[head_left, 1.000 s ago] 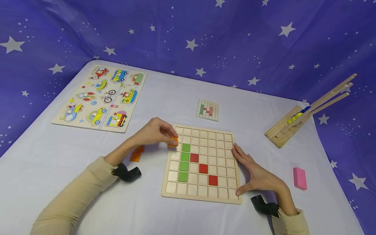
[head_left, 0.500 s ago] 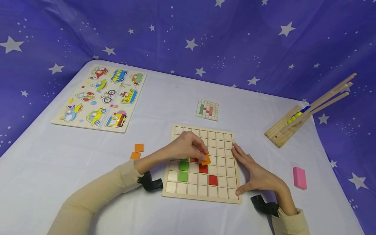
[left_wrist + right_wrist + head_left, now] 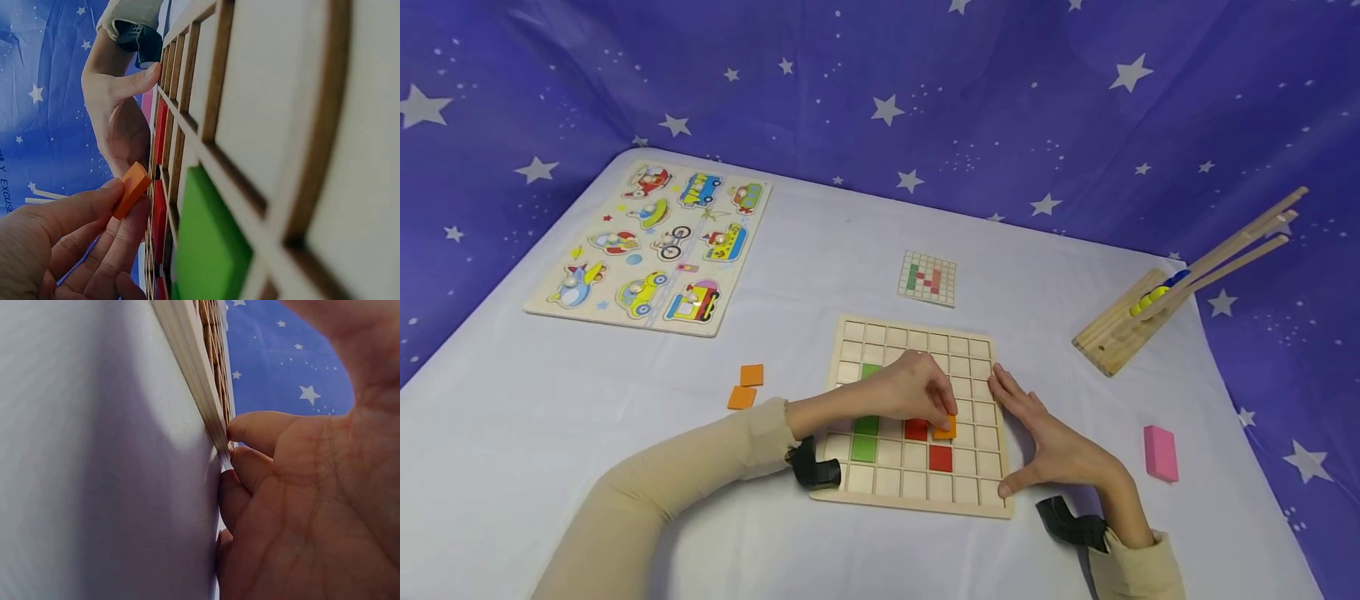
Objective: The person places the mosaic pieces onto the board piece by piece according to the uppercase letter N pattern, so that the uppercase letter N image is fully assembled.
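Observation:
My left hand [image 3: 913,389] pinches an orange square tile [image 3: 946,428] between thumb and fingers, low over the wooden grid board [image 3: 917,502]. In the head view the tile overlaps a cell just right of a red tile [image 3: 916,429]. Another red tile [image 3: 941,458] sits in the row below. Green tiles [image 3: 864,448] stand in a column at the left, partly hidden by the left arm. The left wrist view shows the orange tile [image 3: 132,189] tilted at the fingertips. My right hand [image 3: 1060,446] rests along the board's right edge, thumb and fingers spread and touching the rim [image 3: 194,375].
Two loose orange tiles [image 3: 742,397] lie left of the board. A small pattern card [image 3: 927,279] lies behind it. At the back left is a vehicle peg puzzle [image 3: 647,246]. To the right are a pink block [image 3: 1161,453] and a wooden stand [image 3: 1120,325] with slanted rods.
My left hand has carried the orange tile from the board's left edge rightward across the grid, and down near the red tiles. The right hand has stayed at the right edge.

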A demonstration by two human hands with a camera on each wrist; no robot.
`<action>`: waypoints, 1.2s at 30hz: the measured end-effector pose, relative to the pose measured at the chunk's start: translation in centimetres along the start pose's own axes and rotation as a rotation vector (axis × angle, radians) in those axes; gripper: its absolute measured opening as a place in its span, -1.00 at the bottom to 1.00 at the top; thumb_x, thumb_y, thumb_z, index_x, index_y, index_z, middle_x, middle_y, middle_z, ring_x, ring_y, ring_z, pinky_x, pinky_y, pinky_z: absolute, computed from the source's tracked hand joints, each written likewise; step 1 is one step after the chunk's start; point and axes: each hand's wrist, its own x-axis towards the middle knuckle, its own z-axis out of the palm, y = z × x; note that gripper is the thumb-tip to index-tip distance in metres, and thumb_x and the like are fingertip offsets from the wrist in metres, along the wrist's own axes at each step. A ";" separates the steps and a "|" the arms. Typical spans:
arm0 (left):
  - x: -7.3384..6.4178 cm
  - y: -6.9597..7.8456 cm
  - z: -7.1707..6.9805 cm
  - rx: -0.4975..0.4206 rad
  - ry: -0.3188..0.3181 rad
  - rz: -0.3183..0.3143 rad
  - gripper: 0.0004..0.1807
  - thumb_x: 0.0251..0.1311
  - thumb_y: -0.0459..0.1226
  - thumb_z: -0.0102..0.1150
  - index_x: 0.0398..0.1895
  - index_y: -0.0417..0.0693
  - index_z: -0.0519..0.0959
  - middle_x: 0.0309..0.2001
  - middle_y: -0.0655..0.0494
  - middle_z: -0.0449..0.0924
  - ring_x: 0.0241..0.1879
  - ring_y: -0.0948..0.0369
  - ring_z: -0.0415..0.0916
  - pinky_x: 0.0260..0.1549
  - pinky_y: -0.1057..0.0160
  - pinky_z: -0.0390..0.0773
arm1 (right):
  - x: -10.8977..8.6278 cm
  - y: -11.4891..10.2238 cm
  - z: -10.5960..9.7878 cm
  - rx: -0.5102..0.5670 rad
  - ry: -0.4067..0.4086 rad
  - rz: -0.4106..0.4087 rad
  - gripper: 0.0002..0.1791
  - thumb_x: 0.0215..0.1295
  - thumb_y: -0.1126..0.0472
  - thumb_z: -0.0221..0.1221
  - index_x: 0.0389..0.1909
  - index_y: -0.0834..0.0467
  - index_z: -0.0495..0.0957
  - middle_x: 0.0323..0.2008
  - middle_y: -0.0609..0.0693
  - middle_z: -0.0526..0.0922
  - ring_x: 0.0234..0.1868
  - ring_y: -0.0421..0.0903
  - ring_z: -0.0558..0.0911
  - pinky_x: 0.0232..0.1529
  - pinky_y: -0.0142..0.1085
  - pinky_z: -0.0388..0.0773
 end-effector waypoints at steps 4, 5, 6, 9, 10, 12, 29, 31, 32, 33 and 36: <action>0.2 -0.1 0.1 0.012 -0.010 0.003 -0.93 -0.06 -0.34 0.46 -0.50 -0.09 0.72 -0.50 0.12 0.72 -0.53 0.43 0.59 -0.46 0.48 0.55 | -0.1 0.0 0.0 0.003 0.003 -0.005 0.47 -0.34 -0.12 0.56 0.53 0.15 -0.20 0.54 0.14 -0.37 0.54 -0.14 -0.37 0.31 -0.67 -0.53; 0.2 -0.1 0.1 0.017 -0.011 0.006 -0.93 -0.06 -0.34 0.46 -0.50 -0.08 0.72 -0.50 0.13 0.72 -0.53 0.43 0.59 -0.46 0.48 0.55 | -0.1 0.0 0.0 0.005 0.004 -0.005 0.47 -0.33 -0.12 0.55 0.53 0.15 -0.21 0.54 0.14 -0.37 0.55 -0.11 -0.36 0.33 -0.65 -0.53; 0.3 -0.1 0.1 0.022 -0.013 0.007 -0.93 -0.06 -0.34 0.47 -0.50 -0.08 0.72 -0.50 0.13 0.72 -0.53 0.43 0.59 -0.45 0.48 0.55 | -0.1 0.0 0.0 0.006 0.007 0.001 0.47 -0.33 -0.13 0.55 0.53 0.15 -0.21 0.54 0.13 -0.37 0.55 -0.10 -0.36 0.34 -0.63 -0.53; 0.3 -0.1 0.1 0.037 -0.016 0.015 -0.93 -0.07 -0.32 0.47 -0.50 -0.05 0.73 -0.50 0.15 0.72 -0.52 0.44 0.59 -0.44 0.48 0.55 | 0.0 -0.1 -0.1 0.018 0.005 0.008 0.46 -0.32 -0.12 0.55 0.53 0.15 -0.21 0.54 0.13 -0.38 0.55 -0.03 -0.36 0.46 -0.36 -0.53; 0.3 -0.1 0.1 0.044 -0.019 0.019 -0.93 -0.07 -0.32 0.47 -0.50 -0.05 0.74 -0.50 0.16 0.72 -0.52 0.44 0.59 -0.44 0.49 0.55 | 0.0 -0.1 -0.1 0.022 0.003 0.013 0.47 -0.32 -0.12 0.55 0.53 0.14 -0.21 0.54 0.12 -0.38 0.55 -0.01 -0.36 0.48 -0.24 -0.52; 0.3 0.0 0.2 0.060 -0.022 0.028 -0.94 -0.06 -0.32 0.47 -0.50 -0.05 0.74 -0.49 0.17 0.72 -0.52 0.46 0.57 -0.44 0.49 0.54 | 0.0 -0.2 -0.1 0.029 -0.002 0.021 0.47 -0.33 -0.12 0.56 0.53 0.14 -0.21 0.54 0.11 -0.39 0.55 0.02 -0.36 0.48 -0.01 -0.49; -0.1 -0.3 0.0 0.094 0.008 0.105 -0.85 -0.04 -0.33 0.45 -0.35 -0.14 0.73 -0.38 0.11 0.73 -0.45 0.44 0.55 -0.37 0.52 0.53 | 0.1 -0.2 0.1 0.020 -0.001 0.029 0.50 -0.38 -0.10 0.58 0.53 0.10 -0.21 0.55 0.07 -0.38 0.55 0.07 -0.34 0.33 -0.65 -0.53; -0.3 -0.4 -0.5 0.044 0.019 0.100 -0.83 -0.03 -0.33 0.44 -0.32 -0.15 0.73 -0.36 0.09 0.73 -0.42 0.43 0.57 -0.34 0.50 0.55 | 0.1 -0.1 0.1 0.017 -0.002 0.031 0.50 -0.38 -0.10 0.58 0.53 0.10 -0.21 0.55 0.07 -0.39 0.55 0.05 -0.34 0.32 -0.67 -0.54; -0.5 -0.4 -0.7 0.026 0.023 0.091 -0.83 -0.02 -0.32 0.44 -0.31 -0.15 0.73 -0.35 0.10 0.73 -0.41 0.43 0.58 -0.32 0.50 0.55 | 0.1 -0.1 0.1 0.016 -0.003 0.029 0.50 -0.37 -0.10 0.57 0.53 0.11 -0.22 0.55 0.08 -0.39 0.55 0.04 -0.35 0.34 -0.64 -0.54; -0.7 -0.5 -1.0 0.012 0.028 0.085 -0.82 -0.01 -0.31 0.43 -0.30 -0.14 0.73 -0.33 0.10 0.74 -0.40 0.43 0.59 -0.30 0.49 0.56 | 0.1 -0.1 0.1 0.018 -0.002 0.032 0.50 -0.39 -0.10 0.58 0.53 0.11 -0.22 0.55 0.07 -0.39 0.55 0.00 -0.35 0.34 -0.63 -0.54; -1.3 -0.7 -2.2 -0.006 0.055 0.063 -0.80 0.00 -0.27 0.43 -0.28 -0.14 0.73 -0.31 0.12 0.74 -0.36 0.42 0.61 -0.27 0.46 0.57 | 0.1 -0.2 0.1 0.026 -0.001 0.041 0.51 -0.41 -0.10 0.58 0.53 0.09 -0.21 0.55 0.05 -0.38 0.55 -0.11 -0.36 0.38 -0.56 -0.55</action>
